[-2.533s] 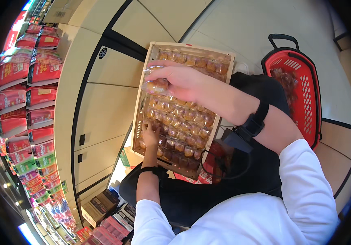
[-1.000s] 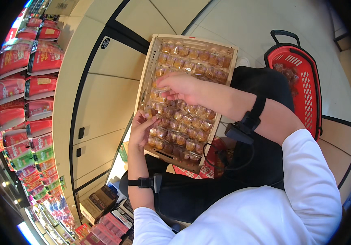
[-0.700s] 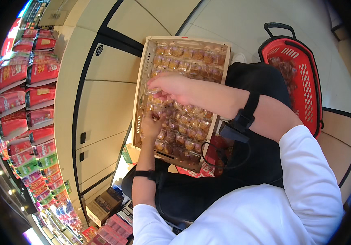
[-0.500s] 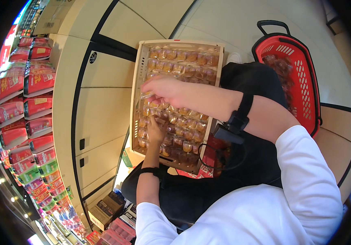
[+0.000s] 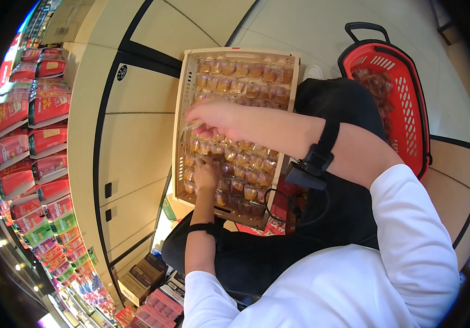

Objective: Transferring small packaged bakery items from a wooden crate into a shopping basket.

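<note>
One packet (image 5: 191, 126) pinched by right hand (image 5: 211, 116), fingers (image 5: 206, 133) bent; left hand (image 5: 207, 175) palm-down over crate (image 5: 186, 90) (grip: cannot tell).

The person's right hand (image 5: 211, 117) pinches a clear packet (image 5: 192, 126) above the pale crate (image 5: 240, 52), while the left hand (image 5: 207, 173) is down among its rows of wrapped golden-brown pieces (image 5: 235, 69). Past the right knee, a red basket (image 5: 408, 117) holds darker wrapped packets (image 5: 374, 85); over on the left, red packages (image 5: 49, 104) stand ranged.
</note>
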Demonstrator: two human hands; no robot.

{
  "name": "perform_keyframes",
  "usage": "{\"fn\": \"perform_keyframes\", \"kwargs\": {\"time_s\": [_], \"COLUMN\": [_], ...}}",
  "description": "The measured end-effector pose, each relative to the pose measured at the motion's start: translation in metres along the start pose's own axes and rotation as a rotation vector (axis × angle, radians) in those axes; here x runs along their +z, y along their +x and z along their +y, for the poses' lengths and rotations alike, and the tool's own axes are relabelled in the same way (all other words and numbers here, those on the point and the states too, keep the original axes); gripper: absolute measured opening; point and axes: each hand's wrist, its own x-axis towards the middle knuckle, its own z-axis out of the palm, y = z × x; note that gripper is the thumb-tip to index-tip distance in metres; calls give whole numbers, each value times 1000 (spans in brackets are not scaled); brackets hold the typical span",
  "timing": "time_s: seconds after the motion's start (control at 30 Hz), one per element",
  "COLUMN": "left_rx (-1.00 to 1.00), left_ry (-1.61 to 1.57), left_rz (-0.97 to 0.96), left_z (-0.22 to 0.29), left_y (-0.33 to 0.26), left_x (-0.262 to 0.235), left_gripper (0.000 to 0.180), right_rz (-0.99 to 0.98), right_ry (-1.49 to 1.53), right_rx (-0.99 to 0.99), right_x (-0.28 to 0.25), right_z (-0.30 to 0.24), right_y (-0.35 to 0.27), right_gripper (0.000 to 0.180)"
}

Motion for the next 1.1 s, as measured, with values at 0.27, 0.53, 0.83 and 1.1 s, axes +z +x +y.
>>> {"fn": "perform_keyframes", "kwargs": {"time_s": [0.27,0.53,0.83,1.1], "left_rx": [44,5,-11,22], "left_ry": [67,-147,-157,-190], "left_rz": [33,81,91,131], "left_z": [-11,5,-5,-7], "left_y": [-6,-10,-6,-1], "left_x": [34,2,7,11], "left_gripper": [61,60,37,35], "right_rz": [8,15,8,16], "right_ry": [-6,-8,-6,-3], "right_rx": [13,13,12,4], "right_x": [0,-1,-1,1], "right_z": [-1,-4,-4,-5], "right_y": [-4,-5,-5,-8], "right_gripper": [22,21,22,21]}}
